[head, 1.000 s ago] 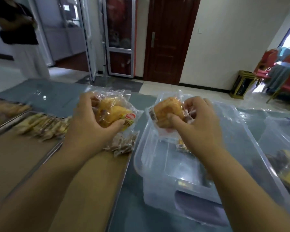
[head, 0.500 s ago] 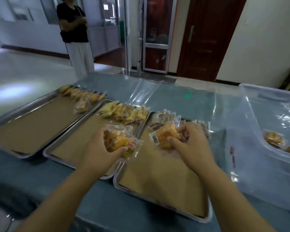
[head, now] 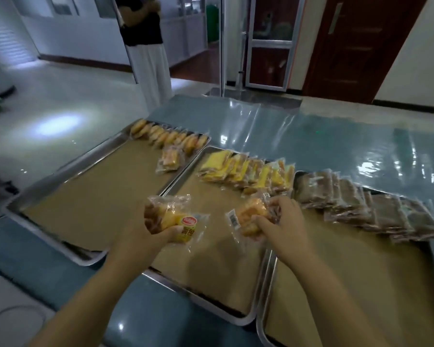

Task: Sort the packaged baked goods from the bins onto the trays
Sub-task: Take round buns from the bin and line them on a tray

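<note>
In the left hand (head: 140, 237), gripping a wrapped bun (head: 172, 217); in the right hand (head: 287, 227), pinching a second bun (head: 251, 217), both above the middle tray (head: 205, 305). Ahead of the hands, one far row (head: 248, 171) per tray; judged early on, these two unplaced, much liner (head: 210, 261) bare

Shiny metal trays (head: 68, 176) lined with matt brown paper (head: 90, 196); baked goods in glossy clear plastic wrappers (head: 246, 171); smooth, reflective blue-grey tabletop (head: 336, 136).
</note>
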### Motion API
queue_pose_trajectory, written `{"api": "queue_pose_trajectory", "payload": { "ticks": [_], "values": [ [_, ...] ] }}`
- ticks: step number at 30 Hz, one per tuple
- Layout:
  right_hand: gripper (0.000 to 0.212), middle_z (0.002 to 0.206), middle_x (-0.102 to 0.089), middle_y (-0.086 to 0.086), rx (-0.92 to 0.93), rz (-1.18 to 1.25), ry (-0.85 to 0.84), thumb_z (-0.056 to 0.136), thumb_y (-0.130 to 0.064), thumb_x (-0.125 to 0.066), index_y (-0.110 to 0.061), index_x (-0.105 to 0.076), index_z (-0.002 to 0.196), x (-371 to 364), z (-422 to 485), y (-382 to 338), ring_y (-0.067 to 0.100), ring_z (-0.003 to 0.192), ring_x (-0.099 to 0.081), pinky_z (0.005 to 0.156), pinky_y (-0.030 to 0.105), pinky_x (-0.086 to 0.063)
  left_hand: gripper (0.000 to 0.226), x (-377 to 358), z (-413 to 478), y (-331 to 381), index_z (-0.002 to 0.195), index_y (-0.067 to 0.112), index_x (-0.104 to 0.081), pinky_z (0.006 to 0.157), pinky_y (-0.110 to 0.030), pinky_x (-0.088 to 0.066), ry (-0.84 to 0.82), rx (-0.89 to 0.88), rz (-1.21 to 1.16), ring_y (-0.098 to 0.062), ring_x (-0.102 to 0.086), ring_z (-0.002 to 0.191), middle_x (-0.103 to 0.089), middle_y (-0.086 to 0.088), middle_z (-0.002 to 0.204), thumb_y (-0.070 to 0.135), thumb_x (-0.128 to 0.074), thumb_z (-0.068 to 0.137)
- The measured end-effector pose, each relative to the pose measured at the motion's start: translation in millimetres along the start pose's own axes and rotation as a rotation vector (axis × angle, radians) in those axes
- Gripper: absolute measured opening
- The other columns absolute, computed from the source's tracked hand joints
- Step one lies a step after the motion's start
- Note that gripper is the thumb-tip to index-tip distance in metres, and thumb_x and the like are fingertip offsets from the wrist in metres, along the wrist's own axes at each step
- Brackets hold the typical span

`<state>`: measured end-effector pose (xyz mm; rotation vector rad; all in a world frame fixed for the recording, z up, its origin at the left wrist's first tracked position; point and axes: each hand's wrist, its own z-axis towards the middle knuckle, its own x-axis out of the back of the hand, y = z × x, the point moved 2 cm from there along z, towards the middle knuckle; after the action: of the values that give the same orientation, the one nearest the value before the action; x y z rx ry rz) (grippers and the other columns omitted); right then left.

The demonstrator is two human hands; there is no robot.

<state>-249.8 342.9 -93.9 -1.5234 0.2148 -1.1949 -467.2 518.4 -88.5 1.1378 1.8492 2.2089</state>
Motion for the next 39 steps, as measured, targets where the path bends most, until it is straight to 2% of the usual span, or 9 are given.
{"api": "queue_pose_trajectory", "payload": {
  "ticks": [5,8,13,22,28,31,33,35,39],
  "values": [
    [0.029,0.096,-0.043,-0.021,-0.023,0.024,-0.007,0.075,-0.030,-0.073,-0.040,-0.047,0.086,-53,45,-16,-0.007,0.084,-0.045,0.061,0.017,-0.033,0.055,24,58,-20,0.104,0.041,-0.049,0.064,-0.015,-0.045,0.011,0.077,-0.031,-0.005,-0.059,0.089,-0.060,0.012,0.101,0.039,-0.084,0.060],
    [0.031,0.101,-0.045,-0.020,-0.048,0.051,-0.032,0.073,-0.029,-0.076,-0.039,-0.050,0.085,-76,59,-26,-0.013,0.086,-0.046,0.064,0.016,-0.038,0.058,35,83,-31,0.109,0.036,-0.052,0.078,-0.029,-0.052,-0.030,0.109,-0.105,-0.011,-0.061,0.096,-0.062,0.009,0.107,0.034,-0.084,0.061],
    [0.028,0.098,-0.047,-0.019,-0.072,0.034,-0.041,0.072,-0.035,-0.075,-0.040,-0.050,0.084,-111,75,-44,-0.010,0.086,-0.049,0.065,0.016,-0.042,0.051,59,127,-51,0.098,0.041,-0.052,0.064,-0.014,-0.046,-0.036,0.113,-0.146,-0.001,-0.062,0.084,-0.063,0.013,0.099,0.041,-0.078,0.054],
    [0.027,0.100,-0.049,-0.012,-0.149,0.008,0.035,0.081,-0.035,-0.069,-0.038,-0.043,0.090,-208,115,-104,-0.003,0.083,-0.052,0.067,0.025,-0.046,0.053,119,238,-113,0.114,0.022,-0.054,0.068,-0.024,-0.050,-0.143,0.066,-0.106,-0.011,-0.061,0.088,-0.063,0.007,0.101,0.032,-0.079,0.069],
    [0.063,0.120,-0.051,-0.030,-0.206,0.149,0.064,0.084,-0.026,-0.067,-0.051,-0.029,0.128,-280,160,-152,-0.001,0.103,-0.057,0.082,0.027,-0.051,0.042,148,312,-149,0.109,0.020,-0.056,0.056,-0.016,-0.049,-0.282,0.096,-0.133,-0.009,-0.064,0.079,-0.066,0.004,0.094,0.026,-0.077,0.073],
    [0.073,0.136,-0.038,-0.018,-0.146,0.025,0.085,0.088,-0.027,-0.062,-0.049,-0.017,0.140,-307,189,-166,-0.012,0.097,-0.052,0.081,0.019,-0.045,0.035,158,343,-162,0.104,0.019,-0.059,0.045,-0.012,-0.047,-0.301,0.138,-0.194,-0.004,-0.067,0.065,-0.069,0.002,0.085,0.021,-0.077,0.074],
    [0.064,0.142,-0.033,-0.008,-0.147,-0.079,0.115,0.090,-0.029,-0.058,-0.047,-0.022,0.140,-320,209,-171,-0.003,0.095,-0.054,0.086,0.025,-0.046,0.027,160,361,-169,0.097,0.021,-0.060,0.042,-0.012,-0.046,-0.317,0.162,-0.234,-0.001,-0.066,0.060,-0.070,0.004,0.075,0.018,-0.075,0.075],
    [0.058,0.145,-0.031,0.000,-0.177,-0.124,0.148,0.090,-0.028,-0.058,-0.043,-0.027,0.138,-334,226,-172,0.013,0.113,-0.051,0.095,0.040,-0.047,0.024,160,378,-176,0.091,0.028,-0.059,0.043,-0.010,-0.045,-0.332,0.158,-0.243,0.002,-0.066,0.062,-0.070,0.011,0.071,0.016,-0.075,0.076],
    [0.053,0.133,-0.041,-0.001,-0.227,-0.124,0.243,0.086,-0.025,-0.064,-0.030,-0.031,0.127,-357,257,-166,0.020,0.111,-0.053,0.091,0.046,-0.049,0.029,152,409,-183,0.090,0.031,-0.054,0.044,-0.010,-0.046,-0.369,0.124,-0.233,0.006,-0.064,0.067,-0.064,0.008,0.085,0.015,-0.074,0.077]
  ]
}}
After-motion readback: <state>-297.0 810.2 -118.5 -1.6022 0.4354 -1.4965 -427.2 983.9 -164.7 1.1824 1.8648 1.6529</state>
